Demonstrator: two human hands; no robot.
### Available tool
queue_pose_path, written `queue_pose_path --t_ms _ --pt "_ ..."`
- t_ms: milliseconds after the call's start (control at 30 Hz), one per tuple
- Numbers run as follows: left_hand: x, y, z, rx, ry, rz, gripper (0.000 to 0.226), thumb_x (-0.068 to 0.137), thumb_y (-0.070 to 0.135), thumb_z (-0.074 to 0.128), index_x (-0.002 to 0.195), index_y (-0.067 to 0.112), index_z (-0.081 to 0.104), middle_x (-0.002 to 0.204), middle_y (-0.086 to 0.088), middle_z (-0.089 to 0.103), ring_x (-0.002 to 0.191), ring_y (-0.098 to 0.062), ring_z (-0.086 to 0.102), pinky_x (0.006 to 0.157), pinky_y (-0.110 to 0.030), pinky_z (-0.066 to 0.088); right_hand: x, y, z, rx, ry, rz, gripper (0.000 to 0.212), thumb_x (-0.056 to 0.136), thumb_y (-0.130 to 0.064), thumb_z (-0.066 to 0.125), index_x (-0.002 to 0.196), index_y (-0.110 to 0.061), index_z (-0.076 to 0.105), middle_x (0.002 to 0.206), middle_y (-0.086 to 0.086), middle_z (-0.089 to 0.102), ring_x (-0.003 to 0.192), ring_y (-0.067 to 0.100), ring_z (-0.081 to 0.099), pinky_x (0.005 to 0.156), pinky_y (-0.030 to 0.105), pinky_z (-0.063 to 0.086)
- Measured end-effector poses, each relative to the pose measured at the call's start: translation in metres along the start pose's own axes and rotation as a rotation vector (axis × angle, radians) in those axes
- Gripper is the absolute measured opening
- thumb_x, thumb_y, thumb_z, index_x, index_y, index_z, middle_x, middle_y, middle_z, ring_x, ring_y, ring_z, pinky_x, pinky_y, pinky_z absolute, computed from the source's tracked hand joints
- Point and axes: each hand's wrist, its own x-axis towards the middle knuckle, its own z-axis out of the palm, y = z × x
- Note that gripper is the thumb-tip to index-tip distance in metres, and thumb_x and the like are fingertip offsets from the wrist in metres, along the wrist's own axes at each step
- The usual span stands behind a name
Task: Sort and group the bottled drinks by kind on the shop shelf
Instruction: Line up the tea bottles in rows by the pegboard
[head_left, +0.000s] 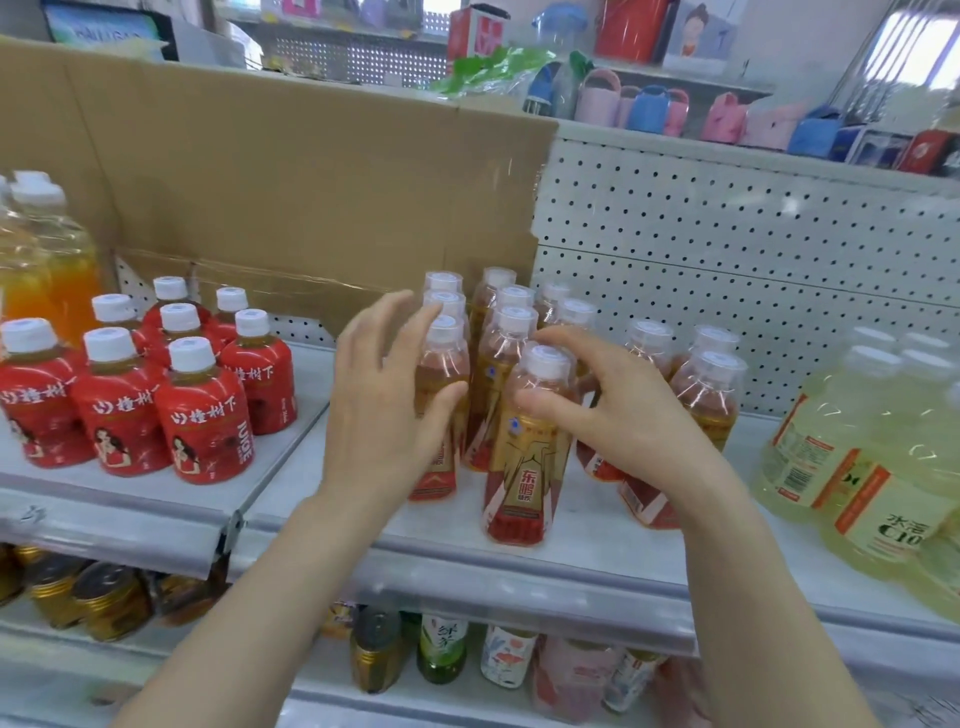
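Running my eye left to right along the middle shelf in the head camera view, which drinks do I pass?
Orange drink bottles → red-labelled bottles → gold-and-red bottles → large pale yellow bottles.

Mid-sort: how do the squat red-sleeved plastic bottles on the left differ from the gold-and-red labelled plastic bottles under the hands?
The red-sleeved bottles are squat; the gold-and-red labelled bottles are taller and slimmer. The red-sleeved bottles show bare white caps; the gold-and-red labelled bottles have clear covers over theirs. The red-sleeved bottles stand untouched; the left hand and right hand each grip a gold-and-red labelled bottle. Both kinds stand upright on the shelf.
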Motion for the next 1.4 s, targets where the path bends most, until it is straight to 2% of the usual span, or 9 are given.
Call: queue_pose_path --t_ms 133,233,400,500,667,833,1000,1233,1400 --pt "0.016 -0.018 -0.001 -0.004 -0.207 -0.011 0.073 0.084 0.025 0.077 0.148 0.017 0.043 0.150 0.001 0.042 0.134 -0.020 0.043 0.110 -0.035 0.039 0.010 -0.003 0.018 -0.013 0.091 -0.030 0.063 0.090 -0.054 0.067 0.147 -0.037 0.047 0.138 -0.011 0.054 0.109 0.010 0.058 0.097 0.036 0.050" --pt "0.019 -0.021 -0.004 -0.058 -0.251 -0.031 0.068 0.084 0.024 0.076 0.145 0.022 0.045 0.149 0.007 0.040 0.127 -0.014 0.048 0.099 -0.034 0.046 0.019 -0.004 0.029 -0.036 0.129 -0.043 0.063 0.090 -0.053 0.067 0.147 -0.036 0.047 0.127 -0.006 0.057 0.102 0.012 0.058 0.091 0.031 0.045" --pt "0.024 -0.027 -0.009 -0.133 -0.307 -0.018 0.065 0.085 0.024 0.076 0.143 0.025 0.046 0.149 0.012 0.037 0.126 -0.011 0.050 0.099 -0.040 0.049 0.021 -0.005 0.034 -0.111 0.143 -0.065 0.063 0.090 -0.056 0.064 0.147 -0.037 0.046 0.128 -0.009 0.056 0.108 0.012 0.055 0.088 0.027 0.039" --pt "0.027 -0.030 -0.011 -0.132 -0.330 0.001 0.059 0.087 0.030 0.073 0.141 0.029 0.048 0.147 0.015 0.039 0.126 -0.007 0.049 0.097 -0.034 0.048 0.023 -0.005 0.025 -0.066 0.082 -0.050 0.061 0.089 -0.061 0.061 0.145 -0.041 0.048 0.123 -0.014 0.056 0.105 0.005 0.056 0.089 0.025 0.042" --pt "0.044 -0.034 -0.011 -0.120 -0.299 0.027 0.055 0.089 0.060 0.059 0.137 0.032 0.054 0.143 0.022 0.042 0.131 0.000 0.042 0.103 -0.025 0.039 0.068 0.002 -0.010 -0.009 0.257 0.003 0.032 0.102 -0.035 0.054 0.133 -0.030 0.063 0.112 -0.008 0.065 0.094 0.005 0.062 0.093 0.034 0.051" --pt "0.063 -0.042 -0.002 -0.136 -0.388 0.031 0.075 0.079 0.077 0.038 0.143 0.039 0.048 0.151 0.028 0.033 0.138 0.008 0.028 0.106 -0.018 0.026 0.137 0.010 -0.021 -0.249 -0.036 0.092 0.045 0.099 -0.033 0.060 0.143 -0.032 0.053 0.136 -0.002 0.061 0.118 0.015 0.059 0.091 0.030 0.046" --pt "0.061 -0.049 0.006 -0.201 -0.505 0.001 0.081 0.075 0.080 0.044 0.148 0.045 0.035 0.154 0.038 0.018 0.138 0.018 0.020 0.105 -0.013 0.021 0.171 0.003 -0.011 -0.397 -0.343 0.063 0.051 0.099 -0.036 0.060 0.149 -0.035 0.048 0.148 -0.003 0.055 0.125 0.019 0.057 0.096 0.031 0.046" --pt "0.061 -0.049 0.005 -0.234 -0.481 -0.005 0.075 0.076 0.076 0.049 0.143 0.041 0.043 0.151 0.037 0.026 0.138 0.016 0.026 0.109 -0.025 0.033 0.184 0.006 0.003 -0.247 -0.251 0.062 0.039 0.092 -0.034 0.072 0.130 -0.035 0.066 0.116 -0.003 0.064 0.099 0.013 0.056 0.085 0.027 0.043" --pt "0.061 -0.049 0.006 -0.245 -0.481 -0.022 0.073 0.077 0.076 0.049 0.141 0.043 0.042 0.150 0.039 0.025 0.137 0.016 0.027 0.105 -0.021 0.030 0.168 0.004 0.000 -0.101 -0.189 0.080 0.041 0.097 -0.039 0.065 0.138 -0.037 0.060 0.107 -0.018 0.060 0.093 0.002 0.054 0.087 0.023 0.042"
